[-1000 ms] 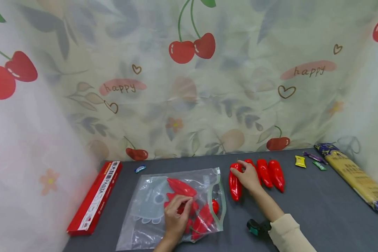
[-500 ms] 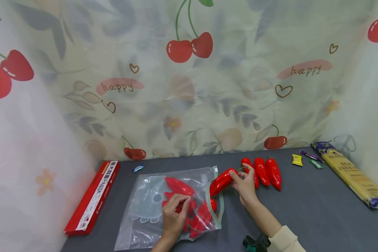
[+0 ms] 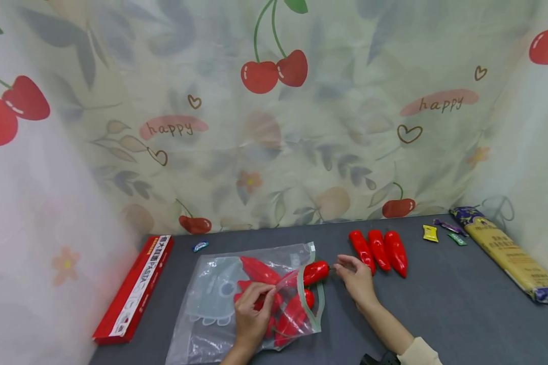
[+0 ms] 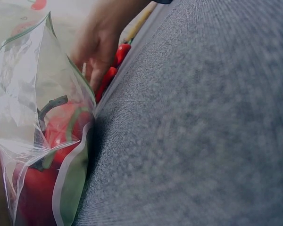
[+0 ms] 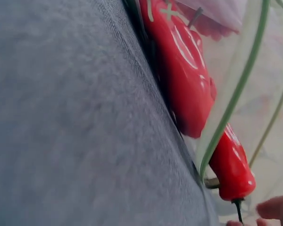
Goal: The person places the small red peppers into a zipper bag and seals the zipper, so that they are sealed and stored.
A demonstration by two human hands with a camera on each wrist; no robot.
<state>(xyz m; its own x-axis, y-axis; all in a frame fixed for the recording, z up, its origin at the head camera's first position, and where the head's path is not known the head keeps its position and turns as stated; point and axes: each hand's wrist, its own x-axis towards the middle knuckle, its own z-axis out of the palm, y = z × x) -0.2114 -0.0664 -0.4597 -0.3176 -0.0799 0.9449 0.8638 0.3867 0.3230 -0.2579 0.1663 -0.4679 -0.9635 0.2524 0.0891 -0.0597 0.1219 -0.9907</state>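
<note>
A clear zip bag [image 3: 210, 304] with a pale green edge lies on the dark table, several red peppers [image 3: 258, 269] inside. My left hand [image 3: 253, 309] pinches the bag's upper film near its mouth. One red pepper [image 3: 317, 272] lies partly in the mouth, stem end out. My right hand [image 3: 357, 279] is just right of that stem, thumb and fingers apart; in the right wrist view its fingertips [image 5: 273, 207] are close by the stem, and contact is unclear. Beyond it lie three loose red peppers [image 3: 378, 249]. The left wrist view shows the bag's mouth [image 4: 73, 179] raised off the table.
A red pasta box [image 3: 134, 289] lies at the left, with a small blue-wrapped candy [image 3: 200, 246] near the back. On the right are a yellow candy [image 3: 430, 233], purple and green candies [image 3: 457, 239], and a long yellow noodle packet [image 3: 507, 253]. A patterned cloth hangs behind.
My right hand picked up the leftmost loose pepper, carried it left and slid it into the bag's mouth, then let it go. My left hand has kept its pinch on the bag.
</note>
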